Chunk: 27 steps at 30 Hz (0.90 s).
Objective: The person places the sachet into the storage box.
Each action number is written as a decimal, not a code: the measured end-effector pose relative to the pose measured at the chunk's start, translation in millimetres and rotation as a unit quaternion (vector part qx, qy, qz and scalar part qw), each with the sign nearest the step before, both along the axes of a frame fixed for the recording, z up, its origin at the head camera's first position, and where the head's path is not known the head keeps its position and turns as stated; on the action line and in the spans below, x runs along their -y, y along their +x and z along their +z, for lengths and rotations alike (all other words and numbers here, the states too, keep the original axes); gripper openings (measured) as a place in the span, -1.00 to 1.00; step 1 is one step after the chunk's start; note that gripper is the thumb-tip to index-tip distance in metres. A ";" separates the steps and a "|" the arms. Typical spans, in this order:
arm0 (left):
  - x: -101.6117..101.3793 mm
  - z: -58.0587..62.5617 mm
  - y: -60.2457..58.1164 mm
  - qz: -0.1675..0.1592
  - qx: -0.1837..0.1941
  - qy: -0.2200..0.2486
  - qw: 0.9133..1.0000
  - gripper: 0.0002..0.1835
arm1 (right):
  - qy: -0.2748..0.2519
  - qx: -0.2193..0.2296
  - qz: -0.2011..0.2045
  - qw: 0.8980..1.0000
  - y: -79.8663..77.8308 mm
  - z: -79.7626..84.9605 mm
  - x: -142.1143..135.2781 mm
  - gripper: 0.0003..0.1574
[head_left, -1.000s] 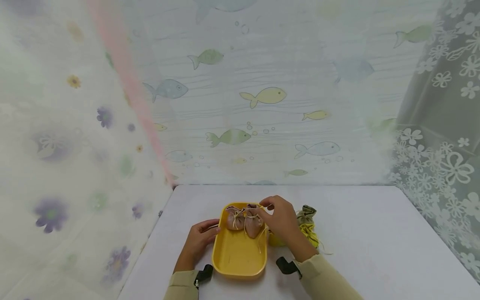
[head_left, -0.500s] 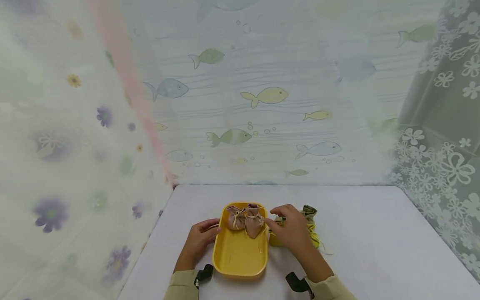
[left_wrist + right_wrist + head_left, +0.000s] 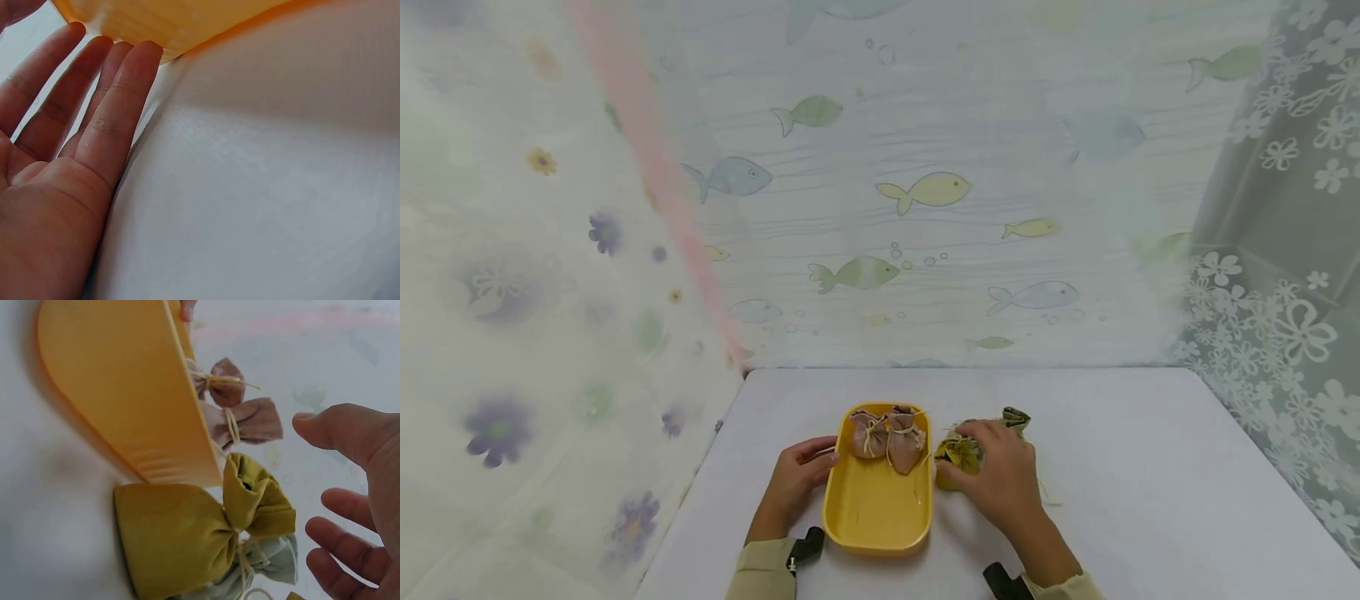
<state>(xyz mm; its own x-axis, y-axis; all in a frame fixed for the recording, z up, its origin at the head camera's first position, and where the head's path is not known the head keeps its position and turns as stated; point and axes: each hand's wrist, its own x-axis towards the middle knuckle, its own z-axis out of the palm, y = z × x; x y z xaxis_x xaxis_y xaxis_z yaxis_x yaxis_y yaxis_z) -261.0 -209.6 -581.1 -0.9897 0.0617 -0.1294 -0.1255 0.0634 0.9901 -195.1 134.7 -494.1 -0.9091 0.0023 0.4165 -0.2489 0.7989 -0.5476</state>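
Observation:
A yellow plastic tray (image 3: pixel 877 510) sits at the middle of the table, with two mauve drawstring pouches (image 3: pixel 906 450) side by side at its far end. My left hand (image 3: pixel 797 477) rests at the tray's left side, its straight fingertips (image 3: pixel 147 59) against the wall in the left wrist view. Over the pouches right of the tray, my right hand (image 3: pixel 1006 477) hovers with thumb and fingers spread. Nearest to it stands a mustard-yellow drawstring pouch (image 3: pixel 172 540), gathered at the neck. The right wrist view shows a gap between this pouch and the hand, which holds nothing.
Behind the mustard pouch is a pale grey-green pouch (image 3: pixel 284 565). An olive-green pouch top (image 3: pixel 1017 418) shows beyond my right hand. A white cloth covers the table (image 3: pixel 1135 483). Patterned curtains (image 3: pixel 925 250) hang behind and at both sides.
My right hand has left the right mauve pouch and moved right, over the mustard pouch beside the tray. The left hand has kept its place at the tray.

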 end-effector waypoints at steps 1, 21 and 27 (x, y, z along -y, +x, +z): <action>0.3 0.4 0.1 -0.002 -0.004 -0.002 1.000 -0.42 | 0.005 0.001 -0.003 1.000 0.0 -1.3 -0.4 -0.28; -0.2 1.0 0.1 0.006 -0.003 0.011 1.000 -0.47 | 0.064 0.009 -0.047 0.997 -3.6 -23.3 3.0 -0.09; -0.9 1.2 0.5 0.001 -0.002 0.010 1.000 -0.46 | 0.066 0.011 -0.064 0.996 -4.2 -25.7 5.1 -0.23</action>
